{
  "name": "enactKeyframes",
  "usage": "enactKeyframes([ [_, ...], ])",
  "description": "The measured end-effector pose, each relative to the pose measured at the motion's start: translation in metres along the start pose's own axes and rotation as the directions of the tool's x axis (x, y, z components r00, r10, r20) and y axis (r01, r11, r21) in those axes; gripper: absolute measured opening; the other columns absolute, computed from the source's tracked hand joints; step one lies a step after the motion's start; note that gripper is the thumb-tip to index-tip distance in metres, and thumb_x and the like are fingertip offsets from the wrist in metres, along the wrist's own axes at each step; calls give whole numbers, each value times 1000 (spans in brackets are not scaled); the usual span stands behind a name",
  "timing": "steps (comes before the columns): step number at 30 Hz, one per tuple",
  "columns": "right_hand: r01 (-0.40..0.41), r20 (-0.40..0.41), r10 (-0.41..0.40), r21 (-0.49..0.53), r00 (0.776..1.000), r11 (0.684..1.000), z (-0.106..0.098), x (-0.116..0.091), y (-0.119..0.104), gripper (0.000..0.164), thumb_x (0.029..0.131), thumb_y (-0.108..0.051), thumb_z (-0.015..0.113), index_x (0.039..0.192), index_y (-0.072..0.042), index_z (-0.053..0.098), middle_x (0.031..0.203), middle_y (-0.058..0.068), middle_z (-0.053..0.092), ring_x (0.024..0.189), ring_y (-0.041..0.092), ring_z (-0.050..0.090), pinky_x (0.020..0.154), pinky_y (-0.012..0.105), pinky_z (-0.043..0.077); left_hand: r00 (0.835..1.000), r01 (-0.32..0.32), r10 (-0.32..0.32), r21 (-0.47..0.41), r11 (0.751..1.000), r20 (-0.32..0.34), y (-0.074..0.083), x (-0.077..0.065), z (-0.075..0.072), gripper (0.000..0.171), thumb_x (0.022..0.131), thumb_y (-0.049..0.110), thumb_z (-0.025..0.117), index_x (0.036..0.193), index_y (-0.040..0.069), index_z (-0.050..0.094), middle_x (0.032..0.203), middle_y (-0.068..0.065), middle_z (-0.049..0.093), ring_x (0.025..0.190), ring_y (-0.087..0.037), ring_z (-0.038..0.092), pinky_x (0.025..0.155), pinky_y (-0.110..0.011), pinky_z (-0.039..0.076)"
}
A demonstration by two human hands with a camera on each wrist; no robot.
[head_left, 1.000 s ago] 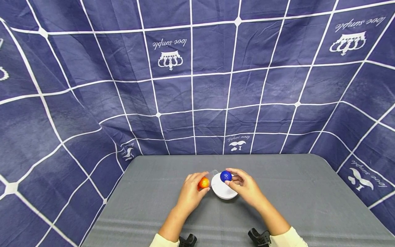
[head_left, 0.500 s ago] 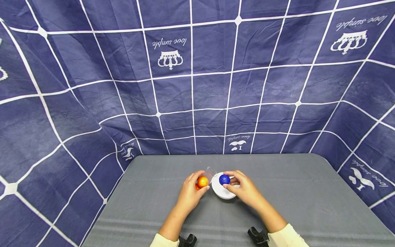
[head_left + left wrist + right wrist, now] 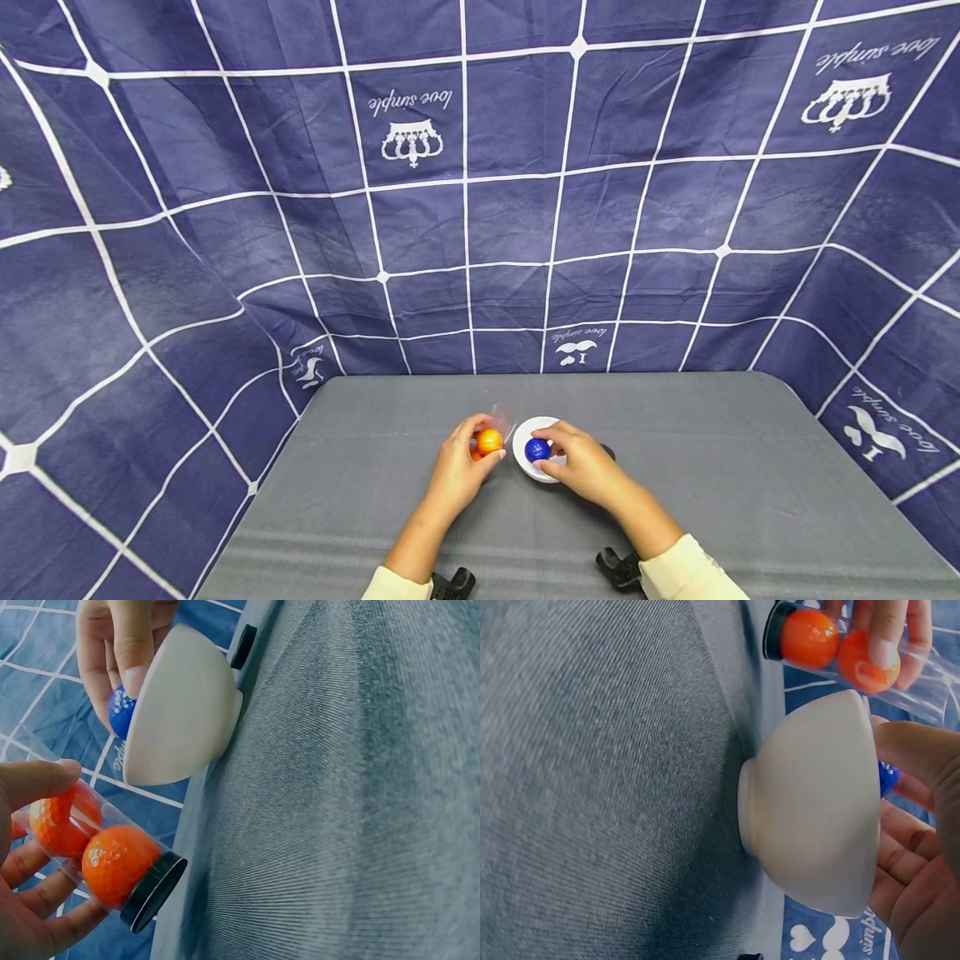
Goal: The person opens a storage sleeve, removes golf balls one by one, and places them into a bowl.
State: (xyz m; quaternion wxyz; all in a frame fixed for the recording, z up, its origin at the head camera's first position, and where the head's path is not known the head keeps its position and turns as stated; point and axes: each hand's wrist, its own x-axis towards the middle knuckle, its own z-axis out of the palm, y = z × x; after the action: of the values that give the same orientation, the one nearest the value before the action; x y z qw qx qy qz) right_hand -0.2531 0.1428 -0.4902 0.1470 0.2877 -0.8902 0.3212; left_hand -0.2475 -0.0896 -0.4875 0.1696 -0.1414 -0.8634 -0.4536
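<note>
My left hand [image 3: 456, 468] grips a clear plastic tube [image 3: 112, 814] with two orange golf balls inside, one of them the lower ball [image 3: 120, 862]. A black cap [image 3: 154, 892] closes the tube's lower end. The tube is tilted and held above the table, left of a white bowl [image 3: 520, 454]. Between the thumb and fingers of my right hand [image 3: 592, 471] is a blue golf ball [image 3: 537, 450], at the bowl's mouth. In the right wrist view, the bowl [image 3: 817, 810] stands upright and hides most of the blue ball [image 3: 888, 778].
A small black disc-shaped piece [image 3: 244, 646] lies on the grey table [image 3: 360, 467] just beyond the bowl, partly behind my right hand in the head view. A blue curtain with white lines [image 3: 510, 225] hangs around the table's back and sides.
My right hand has lowered the blue golf ball toward the bowl and slightly left. My left hand has shifted a little left with the tube, whose clear end has swung leftward.
</note>
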Motion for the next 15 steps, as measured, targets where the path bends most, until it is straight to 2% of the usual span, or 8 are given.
enactKeyframes([
  [7,13,94,-6,-84,996,996,0,6,2,39,82,-18,82,118,-6,71,98,2,65,80,14,63,68,23,50,1000,3,-3,-31,1000,-3,-4,0,1,48,78,13,86,121,12,63,110,-6,70,99,-20,66,80,-27,56],
  [15,53,194,-26,-136,981,989,2,16,5,39,81,-15,82,116,-1,72,99,7,68,80,14,64,74,26,54,1000,20,-19,-24,1000,9,-6,0,2,48,77,13,86,119,11,61,110,-8,70,100,-23,68,80,-28,55],
])
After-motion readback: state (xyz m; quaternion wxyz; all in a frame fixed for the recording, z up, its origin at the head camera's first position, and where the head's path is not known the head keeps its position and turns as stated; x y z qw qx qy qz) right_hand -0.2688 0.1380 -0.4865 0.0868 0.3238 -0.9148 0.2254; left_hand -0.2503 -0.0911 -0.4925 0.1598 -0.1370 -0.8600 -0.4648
